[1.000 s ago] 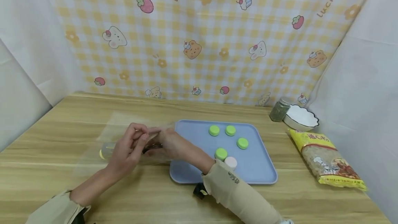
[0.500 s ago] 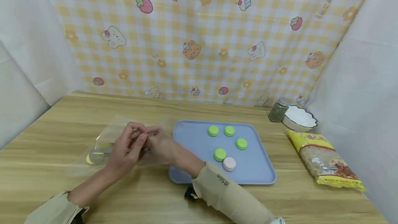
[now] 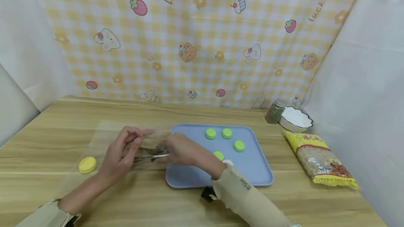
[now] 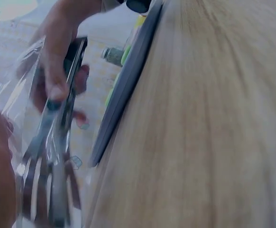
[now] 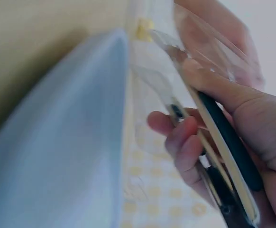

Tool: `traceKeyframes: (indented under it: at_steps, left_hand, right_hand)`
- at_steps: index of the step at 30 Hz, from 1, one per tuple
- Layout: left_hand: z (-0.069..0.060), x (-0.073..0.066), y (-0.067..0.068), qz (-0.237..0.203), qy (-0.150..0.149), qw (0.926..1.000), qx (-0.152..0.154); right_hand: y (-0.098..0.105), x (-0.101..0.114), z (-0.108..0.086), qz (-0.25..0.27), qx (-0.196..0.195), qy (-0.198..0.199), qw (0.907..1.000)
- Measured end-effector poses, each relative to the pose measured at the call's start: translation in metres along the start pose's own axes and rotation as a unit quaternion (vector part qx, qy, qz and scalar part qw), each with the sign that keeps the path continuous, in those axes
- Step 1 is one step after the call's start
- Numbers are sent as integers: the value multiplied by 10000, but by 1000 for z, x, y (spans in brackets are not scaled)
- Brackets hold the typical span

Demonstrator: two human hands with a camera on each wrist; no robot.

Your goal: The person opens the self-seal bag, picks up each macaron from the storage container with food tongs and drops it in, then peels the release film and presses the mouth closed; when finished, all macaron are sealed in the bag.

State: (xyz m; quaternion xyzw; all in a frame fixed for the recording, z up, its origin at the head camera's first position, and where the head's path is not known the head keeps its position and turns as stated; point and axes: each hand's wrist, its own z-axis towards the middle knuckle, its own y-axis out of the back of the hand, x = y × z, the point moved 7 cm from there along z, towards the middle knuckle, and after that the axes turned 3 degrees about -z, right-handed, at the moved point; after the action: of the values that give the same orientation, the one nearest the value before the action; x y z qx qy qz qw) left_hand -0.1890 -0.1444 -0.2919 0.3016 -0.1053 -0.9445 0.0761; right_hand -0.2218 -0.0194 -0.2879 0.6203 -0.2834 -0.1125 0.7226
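Right hand [image 3: 181, 150]: fingers wrapped round tongs [image 5: 229, 140], tongs' tips parted, drawn back rightward within the last second. Left hand [image 3: 121, 150]: pinching clear bag [image 3: 102, 130]. Yellow disc [image 3: 87, 165]: left behind at far left, apparently released inside the bag.

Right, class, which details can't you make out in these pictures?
Head: tips of the tongs, hidden behind the left hand.
Head: part of the white disc, covered by the right sleeve.
Head: lettering on that sleeve, blurred.
Right wrist: rest of the tray, cut off by left and bottom edges.
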Motion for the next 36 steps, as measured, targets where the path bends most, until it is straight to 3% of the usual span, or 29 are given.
traceKeyframes:
  at_steps: [5,11,14,17,22,25,28,31,36]
  left_hand:
    - [2,-1,-2,89,36,9999,109]
    - [0,4,-5,145,182,9995,211]
    - [-2,6,-7,171,103,9995,229]
    - [-1,6,-7,297,148,9991,263]
    - [2,-4,-2,610,31,9975,364]
    - [5,-10,-1,711,-19,9958,584]
    - [9,-12,0,734,31,9951,658]
    - [12,-15,3,744,16,9960,492]
    - [15,-16,7,710,-147,9972,167]
  right_hand:
    - [26,-29,-64,345,171,-928,9949]
    - [61,-71,-151,896,148,-1504,9844]
    - [77,-94,-189,1126,71,-1849,9763]
    - [96,-113,-218,936,-245,-2162,9716]
    - [112,-131,-251,596,-898,-2651,9582]
    - [112,-141,-265,349,-1045,-2897,9508]
    - [113,-151,-277,272,-1077,-2926,9497]
    - [117,-161,-288,406,-1099,-2834,9518]
    - [116,-177,-300,808,-1104,-2893,9474]
